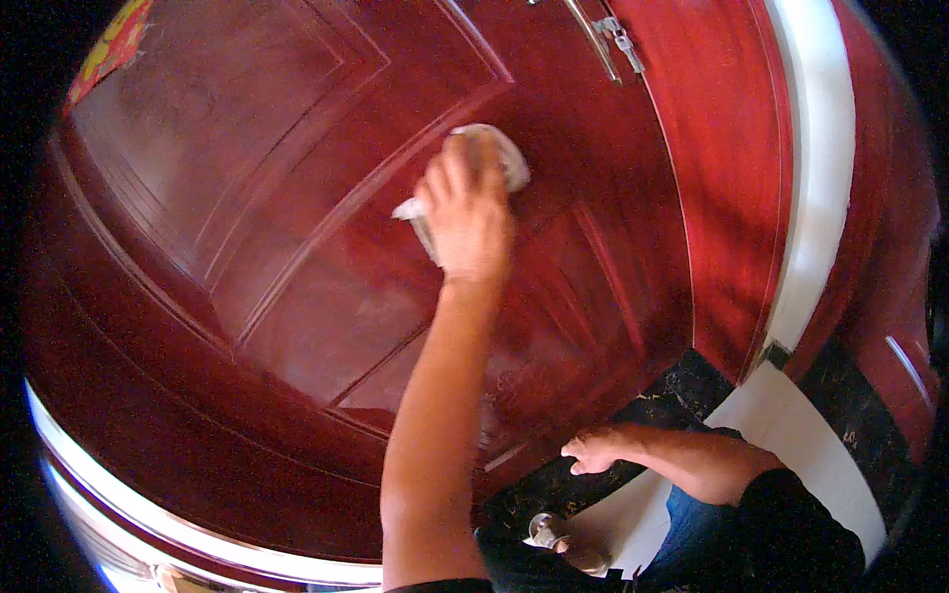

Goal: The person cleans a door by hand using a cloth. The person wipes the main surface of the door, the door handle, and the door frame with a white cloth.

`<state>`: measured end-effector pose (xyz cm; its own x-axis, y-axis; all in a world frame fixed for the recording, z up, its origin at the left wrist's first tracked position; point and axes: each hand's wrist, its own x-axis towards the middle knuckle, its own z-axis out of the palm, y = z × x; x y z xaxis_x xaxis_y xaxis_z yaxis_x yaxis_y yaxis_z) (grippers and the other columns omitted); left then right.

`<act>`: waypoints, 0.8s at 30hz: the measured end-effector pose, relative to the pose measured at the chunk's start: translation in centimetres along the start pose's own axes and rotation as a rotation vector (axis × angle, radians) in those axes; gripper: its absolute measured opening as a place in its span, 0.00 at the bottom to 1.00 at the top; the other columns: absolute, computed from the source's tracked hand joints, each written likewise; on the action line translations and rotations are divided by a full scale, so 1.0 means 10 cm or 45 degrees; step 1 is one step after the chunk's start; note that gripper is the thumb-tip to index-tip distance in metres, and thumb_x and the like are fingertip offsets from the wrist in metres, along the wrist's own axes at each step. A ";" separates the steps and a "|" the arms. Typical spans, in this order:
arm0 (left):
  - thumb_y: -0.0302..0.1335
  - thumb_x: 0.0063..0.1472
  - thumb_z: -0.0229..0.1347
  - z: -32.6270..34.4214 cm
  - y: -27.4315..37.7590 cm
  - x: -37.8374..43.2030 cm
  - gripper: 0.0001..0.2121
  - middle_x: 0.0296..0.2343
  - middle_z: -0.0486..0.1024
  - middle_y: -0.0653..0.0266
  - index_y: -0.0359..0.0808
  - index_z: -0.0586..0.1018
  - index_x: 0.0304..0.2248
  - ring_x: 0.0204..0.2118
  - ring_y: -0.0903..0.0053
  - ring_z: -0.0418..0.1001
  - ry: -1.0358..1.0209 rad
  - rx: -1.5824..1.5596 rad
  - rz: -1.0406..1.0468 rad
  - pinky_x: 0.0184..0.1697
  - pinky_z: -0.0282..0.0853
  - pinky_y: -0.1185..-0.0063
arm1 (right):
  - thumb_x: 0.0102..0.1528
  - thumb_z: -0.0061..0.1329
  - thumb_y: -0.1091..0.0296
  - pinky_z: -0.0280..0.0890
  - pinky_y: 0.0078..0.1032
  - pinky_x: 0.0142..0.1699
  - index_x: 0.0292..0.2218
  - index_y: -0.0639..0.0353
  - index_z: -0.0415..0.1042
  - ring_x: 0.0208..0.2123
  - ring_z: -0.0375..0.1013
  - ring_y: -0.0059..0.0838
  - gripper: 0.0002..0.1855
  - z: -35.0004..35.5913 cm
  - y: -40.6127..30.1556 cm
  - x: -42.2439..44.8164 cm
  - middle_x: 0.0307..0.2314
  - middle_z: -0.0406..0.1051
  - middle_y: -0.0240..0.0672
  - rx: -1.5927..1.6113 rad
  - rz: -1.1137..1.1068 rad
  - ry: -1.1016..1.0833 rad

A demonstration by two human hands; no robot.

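My left hand (468,215) presses a whitish cloth (510,159) against a dark red panelled door (311,348). Part of the cloth sticks out below the palm, and the hand is blurred. It lies near the middle of the door, beside a raised moulding line (348,193) that runs diagonally. Lower down, my right hand (591,451) hangs in front of the door's bottom edge. Its fingers are loosely bent and apart, with nothing visible in them.
A metal handle (593,37) with a latch (621,46) projects at the top. Red and yellow paper (111,48) is stuck at upper left. A white strip (819,148) runs down the right side. Black marbled stone (549,482) and white flooring (786,415) lie below.
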<state>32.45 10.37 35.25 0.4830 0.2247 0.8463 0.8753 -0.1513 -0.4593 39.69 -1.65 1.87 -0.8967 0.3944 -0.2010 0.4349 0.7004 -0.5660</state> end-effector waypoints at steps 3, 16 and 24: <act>0.25 0.55 0.49 0.15 0.38 -0.04 0.22 0.51 0.63 0.55 0.46 0.73 0.51 0.48 0.60 0.63 -0.132 -0.095 0.072 0.49 0.62 0.64 | 0.56 0.49 0.55 0.68 0.44 0.46 0.46 0.71 0.67 0.41 0.73 0.51 0.26 0.02 0.03 -0.02 0.39 0.72 0.55 0.029 0.007 0.034; 0.20 0.62 0.48 -1.53 0.34 -1.96 0.15 0.37 0.76 0.55 0.34 0.68 0.50 0.36 0.65 0.78 -0.452 -2.564 -1.968 0.38 0.77 0.67 | 0.54 0.48 0.58 0.68 0.36 0.44 0.45 0.72 0.68 0.38 0.74 0.44 0.25 -0.18 0.04 -0.17 0.37 0.73 0.54 0.427 -0.098 0.541; 0.23 0.59 0.51 -1.39 0.03 -2.19 0.22 0.42 0.74 0.46 0.29 0.65 0.52 0.41 0.53 0.77 -0.528 -2.942 -2.141 0.43 0.77 0.60 | 0.64 0.41 0.62 0.68 0.24 0.48 0.58 0.62 0.60 0.44 0.72 0.28 0.24 -1.08 -0.39 -0.38 0.46 0.71 0.39 1.229 -0.123 0.778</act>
<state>21.81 -7.94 20.35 0.2344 0.9710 -0.0463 -0.6327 0.1885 0.7511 42.35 0.58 13.49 -0.6184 0.7716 0.1492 -0.1152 0.0988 -0.9884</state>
